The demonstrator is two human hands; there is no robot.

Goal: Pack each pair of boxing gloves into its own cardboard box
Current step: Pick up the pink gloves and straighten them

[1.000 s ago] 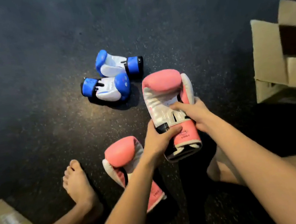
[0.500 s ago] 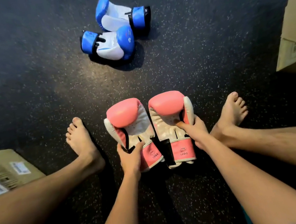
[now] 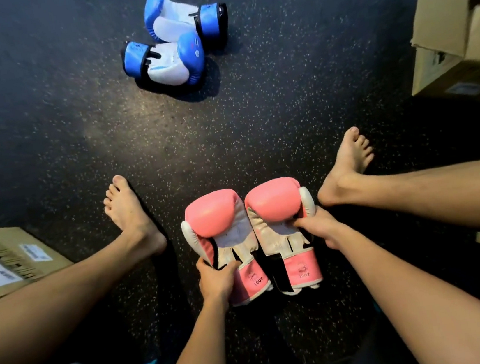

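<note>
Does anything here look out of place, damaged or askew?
Nothing stands out. The left hand and right hand hold the pink gloves side by side; the blue gloves lie together on the floor, undamaged.

A matt, near-black floor [image 3: 41,122] flecked all over with small pale specks fills the view. A soft pool of warm light [image 3: 140,127] lies toward 10 o'clock of centre. The surface dims to bluish shadow at 9 and 12 o'clock and goes almost black toward 5 o'clock.
</note>
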